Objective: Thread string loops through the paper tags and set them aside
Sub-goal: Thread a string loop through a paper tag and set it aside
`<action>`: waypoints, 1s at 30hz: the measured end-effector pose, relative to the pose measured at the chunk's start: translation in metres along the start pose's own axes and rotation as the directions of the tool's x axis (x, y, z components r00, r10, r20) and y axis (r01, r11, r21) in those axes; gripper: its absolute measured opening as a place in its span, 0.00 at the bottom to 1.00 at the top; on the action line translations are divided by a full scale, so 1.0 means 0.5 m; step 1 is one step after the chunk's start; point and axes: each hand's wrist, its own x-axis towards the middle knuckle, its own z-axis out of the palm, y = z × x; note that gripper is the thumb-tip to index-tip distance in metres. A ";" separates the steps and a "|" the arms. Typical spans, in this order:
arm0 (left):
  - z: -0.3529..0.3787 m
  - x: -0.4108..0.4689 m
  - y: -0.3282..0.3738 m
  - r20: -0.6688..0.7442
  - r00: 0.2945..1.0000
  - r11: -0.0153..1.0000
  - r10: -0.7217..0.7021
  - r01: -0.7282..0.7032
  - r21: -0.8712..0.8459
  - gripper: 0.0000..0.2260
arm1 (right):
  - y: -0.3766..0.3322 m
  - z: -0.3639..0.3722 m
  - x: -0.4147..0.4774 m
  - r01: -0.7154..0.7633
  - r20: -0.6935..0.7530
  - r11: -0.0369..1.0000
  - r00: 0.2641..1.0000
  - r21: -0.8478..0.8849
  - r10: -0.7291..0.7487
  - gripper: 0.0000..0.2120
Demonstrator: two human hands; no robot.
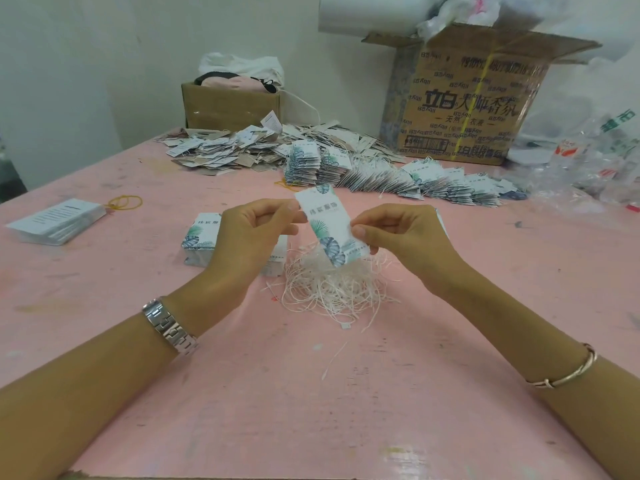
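A: Left hand [254,233]?

B: Fingers curled, thumb and forefinger pinching the upper left edge of one paper tag [329,223]. Metal wristwatch [169,327] on that wrist.

A: Right hand [398,237]?

B: Also curled, pinching the same tag at its lower right edge. Thin bangle [568,372] on that forearm. Whether a string is caught in those fingers, cannot tell.

A: Tag position?

B: Held up off the pink table [311,393] between both hands, tilted, its top leaning left. White card with leaf print. It hangs directly above the string pile [332,285], its lower end in front of the strands.

A: The strings?

B: A loose tangle of white loops on the table, between the wrists. A few single strands lie stray nearer the person.

A: Other tags?

B: A neat stack of tags [201,237] lies flat just left of the strings, partly hidden behind the left hand. Farther back, a long overlapping row of strung tags [398,181] runs to the right. Behind that, a loose heap of tags [221,150] is spread out.

A: Surroundings?

B: Far left, a stack of white cards [59,220] with a yellow rubber band [126,202] beside it. At the rear, a small cardboard box [228,105] holding cloth, and a large cardboard box [467,109] with printed characters, flaps open. Crumpled plastic bags [588,168] sit on the right.
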 end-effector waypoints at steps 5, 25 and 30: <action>0.001 0.004 -0.003 -0.012 1.000 1.000 0.024 -0.024 0.009 0.05 | 0.018 -0.073 0.034 -0.036 -0.156 0.995 0.988 -0.098 0.021 0.08; 0.011 -0.011 -0.006 0.060 0.995 0.996 0.080 -0.081 0.021 0.05 | 0.158 -0.281 0.048 -0.289 -0.460 0.856 0.885 -0.428 0.069 0.07; 0.011 -0.011 -0.007 0.069 0.994 0.995 0.089 -0.092 0.031 0.04 | 0.158 -0.266 0.049 -0.269 -0.421 0.790 0.907 -0.550 0.016 0.07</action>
